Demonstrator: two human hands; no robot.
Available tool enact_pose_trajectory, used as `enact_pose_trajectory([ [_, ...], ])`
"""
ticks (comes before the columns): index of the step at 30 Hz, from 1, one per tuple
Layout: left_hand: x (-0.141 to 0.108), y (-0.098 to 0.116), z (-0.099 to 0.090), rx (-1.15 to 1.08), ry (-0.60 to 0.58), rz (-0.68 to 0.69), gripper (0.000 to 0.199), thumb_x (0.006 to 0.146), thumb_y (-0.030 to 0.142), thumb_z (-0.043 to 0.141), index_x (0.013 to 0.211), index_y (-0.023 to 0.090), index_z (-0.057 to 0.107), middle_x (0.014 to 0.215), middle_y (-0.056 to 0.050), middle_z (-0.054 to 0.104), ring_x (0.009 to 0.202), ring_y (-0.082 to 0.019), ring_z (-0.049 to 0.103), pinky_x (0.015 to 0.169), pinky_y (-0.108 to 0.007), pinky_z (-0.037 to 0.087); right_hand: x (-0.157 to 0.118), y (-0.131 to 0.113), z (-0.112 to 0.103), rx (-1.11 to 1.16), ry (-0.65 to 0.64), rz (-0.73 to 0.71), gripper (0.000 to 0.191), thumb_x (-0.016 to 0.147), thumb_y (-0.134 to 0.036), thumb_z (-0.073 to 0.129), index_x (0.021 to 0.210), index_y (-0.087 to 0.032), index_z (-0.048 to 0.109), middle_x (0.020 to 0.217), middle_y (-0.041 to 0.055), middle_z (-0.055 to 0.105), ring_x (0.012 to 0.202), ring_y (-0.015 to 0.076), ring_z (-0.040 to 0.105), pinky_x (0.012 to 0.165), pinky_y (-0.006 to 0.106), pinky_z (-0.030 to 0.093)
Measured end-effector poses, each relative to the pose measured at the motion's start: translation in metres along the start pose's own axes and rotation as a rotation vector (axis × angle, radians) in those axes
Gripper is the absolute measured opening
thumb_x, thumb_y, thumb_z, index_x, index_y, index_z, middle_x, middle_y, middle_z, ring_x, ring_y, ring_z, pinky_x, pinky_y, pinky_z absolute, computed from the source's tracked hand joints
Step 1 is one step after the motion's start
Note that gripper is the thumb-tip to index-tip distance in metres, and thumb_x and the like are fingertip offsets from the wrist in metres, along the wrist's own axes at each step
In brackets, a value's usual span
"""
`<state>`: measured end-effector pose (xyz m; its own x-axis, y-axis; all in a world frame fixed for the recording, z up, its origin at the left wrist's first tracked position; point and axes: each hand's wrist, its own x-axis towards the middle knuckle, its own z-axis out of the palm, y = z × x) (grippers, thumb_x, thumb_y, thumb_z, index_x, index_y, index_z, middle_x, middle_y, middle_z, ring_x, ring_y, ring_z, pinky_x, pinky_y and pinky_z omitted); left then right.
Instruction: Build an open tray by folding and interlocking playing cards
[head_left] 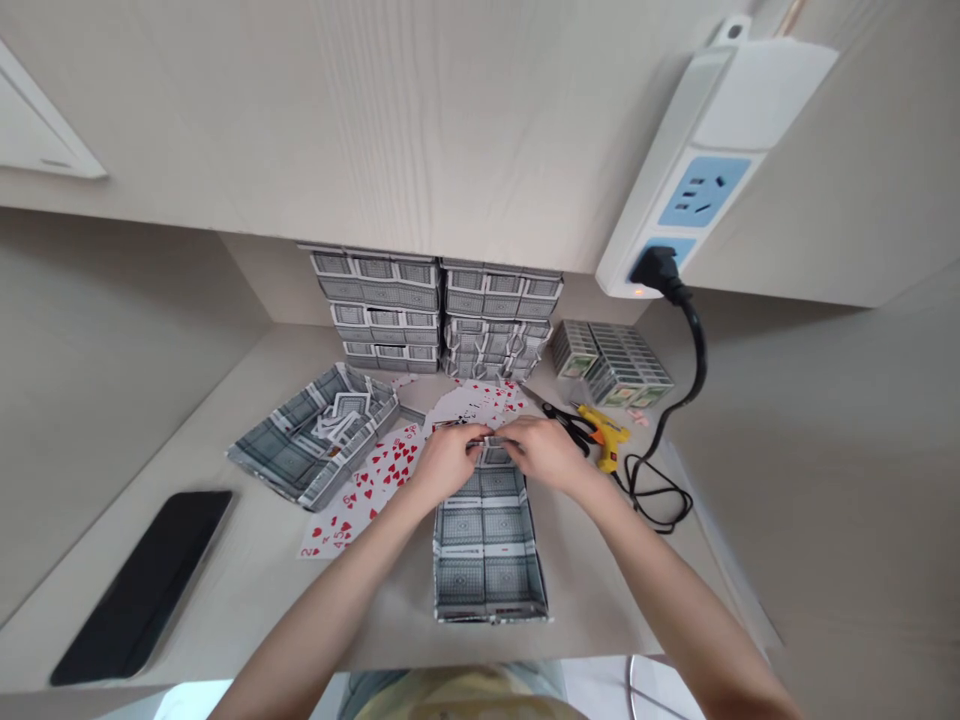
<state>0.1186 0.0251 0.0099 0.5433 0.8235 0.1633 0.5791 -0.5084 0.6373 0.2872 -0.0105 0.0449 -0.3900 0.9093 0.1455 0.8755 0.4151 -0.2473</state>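
An open box made of playing cards [484,545], backs showing, lies lengthwise before me. At its far end, my left hand [450,455] and my right hand [547,450] pinch the box's end wall between thumbs and fingers, close together. Part of that wall is hidden by my fingers. Loose playing cards [375,480] lie face up to the left, with more spread cards [476,400] just beyond my hands. A second card box [300,445] at the left holds several small folded cards [345,415].
Stacked card boxes [390,300] stand at the back, near packed card decks [619,360]. Scissors [570,425] and a yellow glue gun [606,435] with a black cord lie right. A black phone-like slab [142,585] lies left; a power strip [712,170] hangs above.
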Motion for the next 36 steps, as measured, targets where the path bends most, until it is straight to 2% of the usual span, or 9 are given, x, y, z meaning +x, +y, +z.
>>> enact_pose_trajectory([
  [5,0.001,-0.002,0.003,-0.003,0.0,0.013,0.03,0.076,0.015,0.049,0.101,0.027,0.062,0.095,0.002,0.067,0.088,-0.015,0.06,0.082,-0.026,0.043,0.004,-0.006,-0.007,-0.131,-0.082,-0.038,0.022,0.08,-0.015,0.044,0.089,-0.018,0.064,0.081,0.0072,0.065,0.079,0.0178,0.056,0.069,0.026,0.037],
  [11,0.002,-0.002,0.004,-0.002,-0.002,0.001,0.03,0.075,0.014,0.05,0.1,0.025,0.062,0.095,0.001,0.067,0.088,-0.016,0.06,0.082,-0.026,0.044,0.005,-0.011,-0.007,-0.195,-0.174,-0.007,0.021,0.08,-0.014,0.044,0.09,-0.015,0.062,0.084,0.009,0.064,0.083,0.0179,0.055,0.072,0.026,0.036],
  [19,0.005,-0.004,0.005,-0.057,0.031,0.054,0.03,0.072,0.009,0.05,0.096,0.023,0.063,0.089,0.001,0.067,0.082,-0.014,0.06,0.077,-0.025,0.045,0.005,0.002,0.008,0.007,-0.05,0.004,0.019,0.077,-0.013,0.05,0.089,-0.017,0.064,0.081,0.0057,0.064,0.079,0.0163,0.056,0.072,0.025,0.039],
  [25,0.004,-0.005,0.007,-0.064,0.037,0.056,0.019,0.072,0.015,0.056,0.09,0.02,0.063,0.086,0.0,0.067,0.079,-0.014,0.06,0.075,-0.024,0.045,0.002,0.009,0.021,0.19,0.065,-0.017,0.018,0.078,-0.012,0.051,0.089,-0.018,0.065,0.077,0.005,0.064,0.076,0.0151,0.055,0.071,0.026,0.041],
  [30,0.004,-0.005,0.009,0.059,0.038,0.12,0.018,0.077,0.018,0.051,0.089,0.023,0.063,0.085,-0.001,0.065,0.081,-0.015,0.058,0.074,-0.025,0.043,-0.005,0.015,0.006,0.258,0.062,-0.068,0.02,0.08,-0.014,0.05,0.092,-0.019,0.065,0.087,0.0058,0.063,0.083,0.0155,0.055,0.074,0.027,0.042],
  [34,0.004,-0.006,0.008,0.127,0.016,0.121,0.016,0.079,0.018,0.048,0.083,0.021,0.064,0.078,-0.002,0.062,0.077,-0.015,0.057,0.069,-0.024,0.042,-0.007,0.02,-0.006,0.23,0.004,-0.003,0.018,0.079,-0.016,0.052,0.088,-0.02,0.067,0.078,0.0038,0.066,0.072,0.0148,0.059,0.068,0.026,0.042],
  [36,0.003,-0.006,0.008,0.139,0.015,0.117,0.017,0.079,0.017,0.047,0.083,0.02,0.063,0.079,-0.003,0.061,0.077,-0.016,0.056,0.068,-0.024,0.041,-0.008,0.021,-0.005,0.228,0.026,0.013,0.017,0.079,-0.017,0.053,0.085,-0.02,0.067,0.077,0.0037,0.067,0.07,0.0148,0.06,0.067,0.025,0.042],
])
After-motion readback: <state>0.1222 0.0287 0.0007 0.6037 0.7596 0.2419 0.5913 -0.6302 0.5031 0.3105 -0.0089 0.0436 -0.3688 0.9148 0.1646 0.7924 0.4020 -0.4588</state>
